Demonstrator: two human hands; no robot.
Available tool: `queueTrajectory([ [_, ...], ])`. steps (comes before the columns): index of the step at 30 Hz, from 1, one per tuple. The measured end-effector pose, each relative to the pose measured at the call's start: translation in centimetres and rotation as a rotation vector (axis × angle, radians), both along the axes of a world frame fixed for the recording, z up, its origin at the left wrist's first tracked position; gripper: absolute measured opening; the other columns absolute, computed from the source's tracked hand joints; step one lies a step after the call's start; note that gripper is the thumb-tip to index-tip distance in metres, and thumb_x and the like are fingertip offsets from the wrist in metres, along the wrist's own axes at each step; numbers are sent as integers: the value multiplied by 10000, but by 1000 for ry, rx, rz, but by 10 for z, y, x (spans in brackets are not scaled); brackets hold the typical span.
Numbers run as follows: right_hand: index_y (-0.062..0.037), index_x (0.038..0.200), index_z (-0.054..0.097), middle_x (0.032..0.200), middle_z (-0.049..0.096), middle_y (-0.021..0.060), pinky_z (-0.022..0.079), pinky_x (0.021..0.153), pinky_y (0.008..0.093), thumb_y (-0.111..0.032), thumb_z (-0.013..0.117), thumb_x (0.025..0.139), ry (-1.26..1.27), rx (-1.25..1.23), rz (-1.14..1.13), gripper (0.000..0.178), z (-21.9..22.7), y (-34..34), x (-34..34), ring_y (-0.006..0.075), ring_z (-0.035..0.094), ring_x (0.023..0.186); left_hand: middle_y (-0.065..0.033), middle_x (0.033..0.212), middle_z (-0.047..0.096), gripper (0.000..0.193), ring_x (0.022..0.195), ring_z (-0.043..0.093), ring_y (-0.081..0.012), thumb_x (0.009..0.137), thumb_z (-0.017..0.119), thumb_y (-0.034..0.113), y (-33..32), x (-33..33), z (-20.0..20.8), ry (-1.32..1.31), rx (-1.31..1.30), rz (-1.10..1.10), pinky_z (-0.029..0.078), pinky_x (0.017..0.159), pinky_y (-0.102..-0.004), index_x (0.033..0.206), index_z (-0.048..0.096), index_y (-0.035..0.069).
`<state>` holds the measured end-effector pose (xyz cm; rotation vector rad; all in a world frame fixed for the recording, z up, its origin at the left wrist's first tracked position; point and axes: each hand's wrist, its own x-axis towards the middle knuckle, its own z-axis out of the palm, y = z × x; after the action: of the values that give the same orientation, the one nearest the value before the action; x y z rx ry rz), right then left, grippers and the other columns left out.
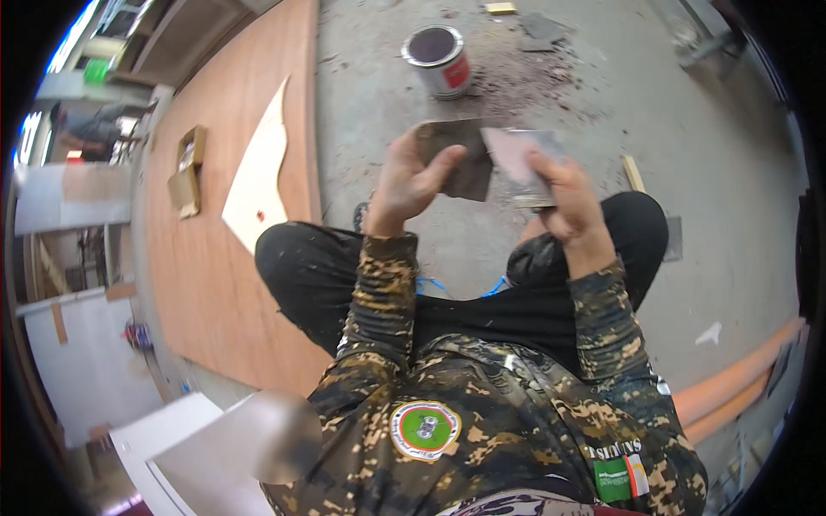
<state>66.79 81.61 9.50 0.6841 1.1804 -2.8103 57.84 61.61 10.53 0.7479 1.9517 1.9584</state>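
My left hand point(402, 181) is closed on a dark, square flat sheet point(459, 161), its thumb lying across the near face. In my right hand point(568, 199) is a shiny flat metal spreader point(522, 163) with a pinkish smear on its face. The two flat pieces come together edge to edge above my crossed legs; whether they touch I cannot tell. Beyond them on the floor stands an open metal can point(447, 79) with a red label and dark stuff showing at its top.
A wide plywood sheet point(185, 275) lies to my left, bearing a pale cut board point(260, 176) with a curved edge and a small open cardboard box point(188, 172). Crumbs and a grey flat scrap point(542, 30) lie around the can. Orange pipes point(727, 396) run along the right.
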Motion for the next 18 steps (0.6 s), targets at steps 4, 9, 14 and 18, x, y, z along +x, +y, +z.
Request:
queueTrajectory([
  [4,-34,1163,577,944,670,54,476,515,231,-207,588,933,-7,-43,-138,288,-13,38,0,119,644,743,-87,1074,651,336,930,630,-141,912,642,99,-2,-2,-3,-283,238,-33,522,814,-283,1194,530,-45],
  [9,19,1189,546,1021,665,83,566,742,314,-200,580,940,146,-96,164,334,26,-18,17,158,670,895,-4,971,632,435,767,631,-105,959,576,290,12,-6,-52,-855,988,-188,543,660,-255,1299,472,39],
  [14,36,1133,547,1069,633,87,538,827,317,-146,645,906,106,-118,402,308,-2,-62,22,158,638,936,-8,741,441,532,719,464,-121,948,569,243,41,15,-102,-1127,1487,-620,428,717,-265,1406,375,56],
  [18,44,1126,546,1051,633,77,529,823,308,-132,649,906,114,-120,449,300,1,-78,26,149,632,924,-29,765,448,459,651,447,-147,967,505,243,63,0,-129,-907,1495,-980,439,701,-307,1351,366,34],
])
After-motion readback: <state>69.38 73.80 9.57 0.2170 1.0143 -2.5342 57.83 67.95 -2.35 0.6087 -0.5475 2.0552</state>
